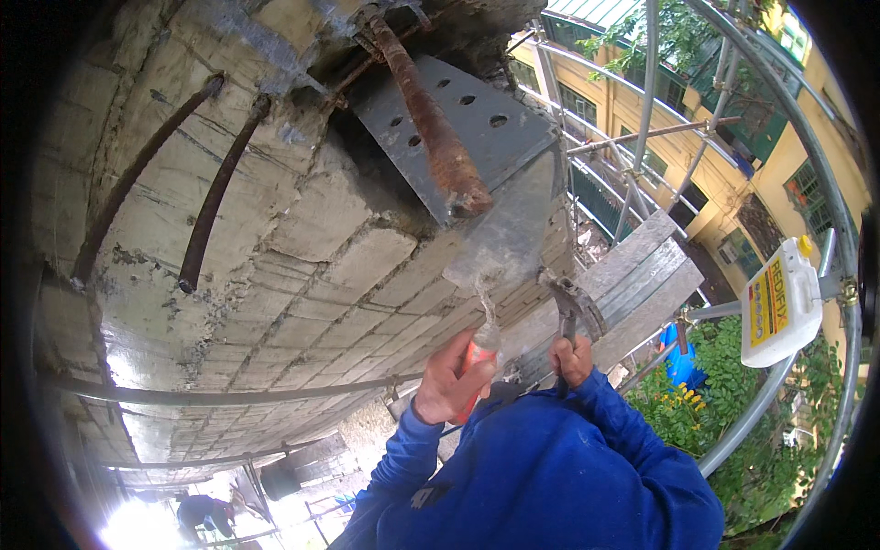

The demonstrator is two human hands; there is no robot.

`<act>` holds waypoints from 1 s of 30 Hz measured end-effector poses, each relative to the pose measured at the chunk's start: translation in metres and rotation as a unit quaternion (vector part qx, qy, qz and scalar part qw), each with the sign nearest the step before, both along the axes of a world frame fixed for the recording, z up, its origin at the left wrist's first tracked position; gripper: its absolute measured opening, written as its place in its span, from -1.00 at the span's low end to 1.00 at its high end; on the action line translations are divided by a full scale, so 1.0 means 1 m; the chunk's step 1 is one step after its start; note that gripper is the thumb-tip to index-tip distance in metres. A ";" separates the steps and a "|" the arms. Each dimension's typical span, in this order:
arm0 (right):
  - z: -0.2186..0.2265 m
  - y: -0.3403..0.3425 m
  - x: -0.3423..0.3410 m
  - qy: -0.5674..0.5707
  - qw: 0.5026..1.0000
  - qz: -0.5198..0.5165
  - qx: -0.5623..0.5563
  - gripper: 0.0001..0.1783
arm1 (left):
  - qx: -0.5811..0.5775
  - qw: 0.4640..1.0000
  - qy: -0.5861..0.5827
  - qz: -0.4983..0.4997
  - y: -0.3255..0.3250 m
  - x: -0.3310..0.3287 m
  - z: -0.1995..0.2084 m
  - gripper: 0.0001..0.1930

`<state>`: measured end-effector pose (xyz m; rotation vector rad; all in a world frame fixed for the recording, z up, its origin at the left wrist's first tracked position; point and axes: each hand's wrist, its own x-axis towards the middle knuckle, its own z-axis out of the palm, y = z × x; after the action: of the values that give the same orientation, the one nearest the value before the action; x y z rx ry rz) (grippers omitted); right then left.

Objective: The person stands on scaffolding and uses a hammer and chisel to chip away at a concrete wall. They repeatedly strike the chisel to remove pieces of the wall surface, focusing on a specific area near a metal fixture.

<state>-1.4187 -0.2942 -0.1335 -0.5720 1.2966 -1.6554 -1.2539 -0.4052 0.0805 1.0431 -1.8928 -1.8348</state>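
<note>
My left hand (449, 378) is closed round the orange-red handle of a trowel (500, 240). The trowel's neck is crusted with grey mortar, and its broad grey blade points up and away, blurred, in front of the wall's edge and a grey steel plate (431, 128). To the right, my right hand (573, 359) grips the dark handle of a hammer (577, 307), its worn head upward. The plate has several round holes and is set in a broken recess of the block wall (339, 266). A rusty steel bar (426, 119) sticks out across the plate.
Two bent rusty bars (147, 179) jut from the wall at left. Grey planks (632, 284) lie beyond the hammer. Scaffold tubes (830, 183) curve round the right side, where a white jug (781, 302) hangs. A person (203, 515) is far off at lower left.
</note>
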 end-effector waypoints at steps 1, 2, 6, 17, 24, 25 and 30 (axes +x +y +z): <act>0.002 0.000 0.000 0.002 1.000 -0.001 0.003 -0.30 | 0.055 0.998 0.021 -0.002 0.000 0.000 0.003 -0.49; 0.004 0.001 0.000 0.003 1.000 -0.001 0.006 -0.30 | 0.083 0.995 0.051 -0.003 0.000 0.000 0.005 -0.48; -0.017 0.006 0.000 -0.045 0.999 0.027 -0.006 -0.50 | 0.146 0.980 0.136 0.005 0.000 0.003 0.006 -0.43; -0.008 0.005 0.001 0.022 0.999 0.014 -0.027 -0.36 | 0.349 0.874 0.337 -0.017 -0.003 0.016 -0.003 -0.46; -0.007 0.005 0.000 -0.006 0.999 0.035 -0.011 -0.39 | 0.430 0.746 0.496 -0.109 -0.007 0.016 -0.016 -0.36; -0.007 0.006 -0.001 0.002 0.999 0.039 -0.015 -0.39 | 0.436 0.721 0.521 -0.137 -0.009 0.015 -0.018 -0.36; -0.010 0.005 0.001 -0.009 0.999 0.036 -0.036 -0.38 | 0.447 0.628 0.595 -0.228 -0.014 0.015 -0.031 -0.32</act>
<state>-1.4179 -0.2893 -0.1432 -0.6372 1.1941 -1.6498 -1.2393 -0.4194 0.0497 -0.6617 -0.3393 -2.6785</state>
